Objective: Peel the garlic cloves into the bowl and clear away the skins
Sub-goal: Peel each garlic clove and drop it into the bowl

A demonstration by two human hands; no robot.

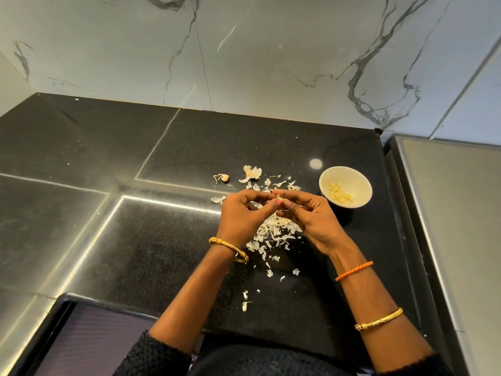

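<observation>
Clove is pinched between left hand and right hand; bowl lies just right of the right hand.

Bright overhead light; round glare spot on black countertop; strip reflections left; wide-angle bending at edges.

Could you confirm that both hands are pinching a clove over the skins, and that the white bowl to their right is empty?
Not empty: the head view shows the bowl holding peeled cloves. The rest is right.
</observation>
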